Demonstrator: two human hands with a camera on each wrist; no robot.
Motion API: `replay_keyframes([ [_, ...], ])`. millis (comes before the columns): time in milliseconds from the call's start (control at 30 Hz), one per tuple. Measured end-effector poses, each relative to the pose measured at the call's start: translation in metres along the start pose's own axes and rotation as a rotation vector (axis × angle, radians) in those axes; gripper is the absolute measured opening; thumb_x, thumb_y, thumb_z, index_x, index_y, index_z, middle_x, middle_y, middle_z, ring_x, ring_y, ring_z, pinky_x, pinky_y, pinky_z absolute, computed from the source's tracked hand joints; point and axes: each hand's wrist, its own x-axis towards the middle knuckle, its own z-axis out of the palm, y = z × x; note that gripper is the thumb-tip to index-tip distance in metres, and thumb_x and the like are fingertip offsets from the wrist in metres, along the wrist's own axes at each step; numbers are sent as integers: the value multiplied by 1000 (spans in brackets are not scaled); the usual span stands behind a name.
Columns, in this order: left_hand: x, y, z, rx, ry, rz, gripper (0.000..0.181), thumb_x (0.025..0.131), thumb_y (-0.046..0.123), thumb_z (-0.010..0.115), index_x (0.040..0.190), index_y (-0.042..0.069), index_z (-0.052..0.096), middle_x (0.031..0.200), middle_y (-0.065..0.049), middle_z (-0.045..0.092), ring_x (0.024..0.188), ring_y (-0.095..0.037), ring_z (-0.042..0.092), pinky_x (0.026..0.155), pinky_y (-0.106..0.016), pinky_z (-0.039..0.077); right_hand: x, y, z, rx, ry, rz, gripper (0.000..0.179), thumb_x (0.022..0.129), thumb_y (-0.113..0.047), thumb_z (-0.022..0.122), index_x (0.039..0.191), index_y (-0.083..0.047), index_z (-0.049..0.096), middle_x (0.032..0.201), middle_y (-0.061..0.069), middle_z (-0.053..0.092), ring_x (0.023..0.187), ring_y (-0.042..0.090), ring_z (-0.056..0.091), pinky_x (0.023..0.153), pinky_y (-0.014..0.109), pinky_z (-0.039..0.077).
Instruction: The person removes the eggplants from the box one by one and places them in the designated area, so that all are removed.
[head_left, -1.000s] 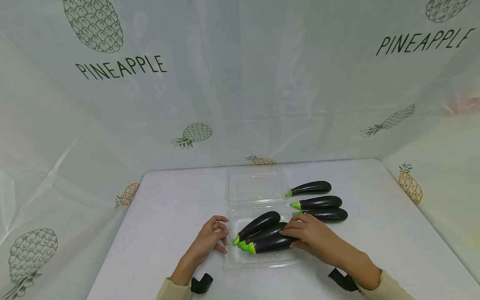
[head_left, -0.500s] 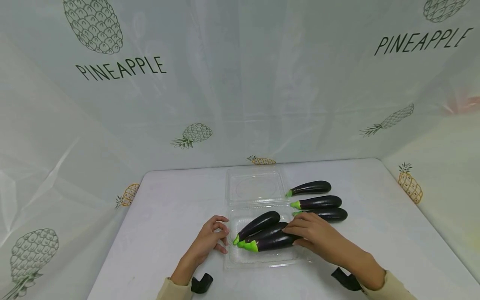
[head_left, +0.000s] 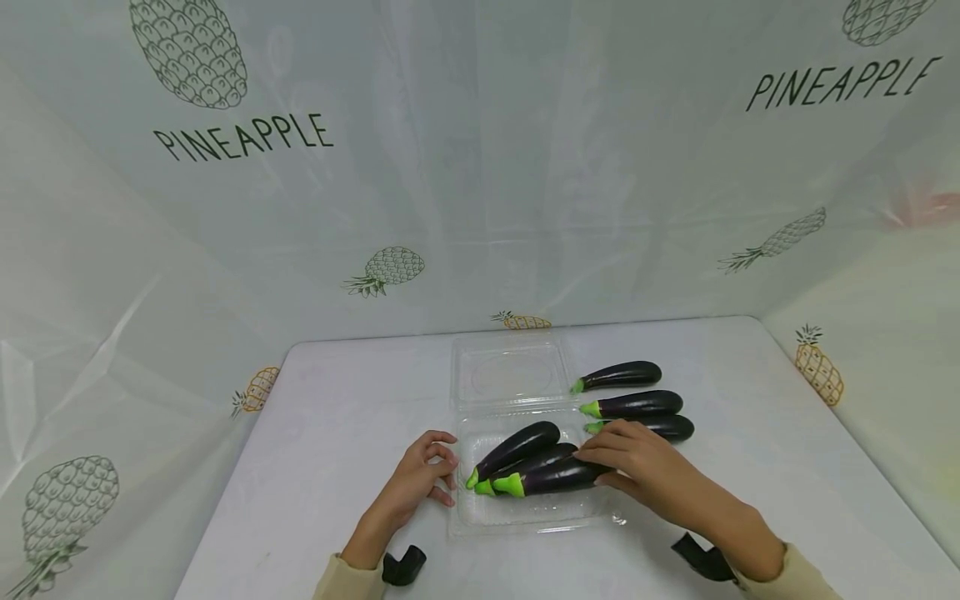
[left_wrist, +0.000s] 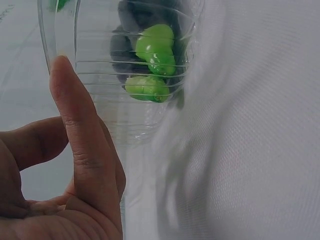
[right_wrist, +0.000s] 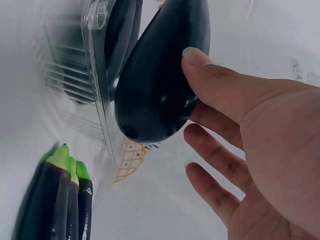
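Note:
A clear plastic clamshell box [head_left: 480, 523] lies with its lid folded back, holding two dark eggplants [head_left: 517, 452] with green stem ends. My right hand [head_left: 637, 462] pinches the fat end of a third eggplant [head_left: 558, 476], which lies low over the box's front part. In the right wrist view, the thumb presses this eggplant [right_wrist: 160, 75] from one side, with fingers behind it; its fat end overlaps the box rim [right_wrist: 100, 100]. At the box's left edge, my left hand [head_left: 422, 475] has loosely bent fingers; in the left wrist view a fingertip [left_wrist: 61, 67] touches the rim.
Several more eggplants lie right of the box, among them one at the back [head_left: 622, 375] and one in the middle [head_left: 641, 405]. The open lid [head_left: 510, 371] reaches toward the table's back edge. A pineapple-print sheet [head_left: 525, 183] hangs behind the white table [head_left: 360, 383].
My right hand has shifted right and slightly away from me, drawing the held eggplant along, so its stem end has moved right. The left hand has stayed at the box's edge.

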Motion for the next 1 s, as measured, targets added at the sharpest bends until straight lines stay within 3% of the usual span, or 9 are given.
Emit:
replay_keyframes([
  [300, 0, 0, 1, -3, 5, -8, 38, 104, 0, 59, 138, -8, 45, 97, -5, 55, 71, -16, 59, 52, -28, 60, -6, 4, -4, -12, 38, 11, 51, 66, -10, 97, 115, -15, 80, 111, -7, 75, 106, 18, 65, 85, 41, 60],
  [633, 0, 0, 2, -3, 16, -12, 39, 103, -1, 59, 138, -8, 45, 96, -5, 55, 70, -15, 59, 52, -29, 60, -14, 9, -7, -11, 74, 21, 53, 65, -12, 97, 115, -16, 80, 112, -8, 75, 105, 17, 65, 92, 25, 50],
  [1000, 2, -2, 1, -5, 14, -13, 39, 103, -1, 59, 138, -7, 45, 96, -5, 55, 70, -16, 60, 52, -29, 60, -20, 13, -12, 1, 95, 27, 56, 64, -9, 96, 117, -14, 80, 113, -8, 75, 105, 17, 65, 94, 22, 49],
])
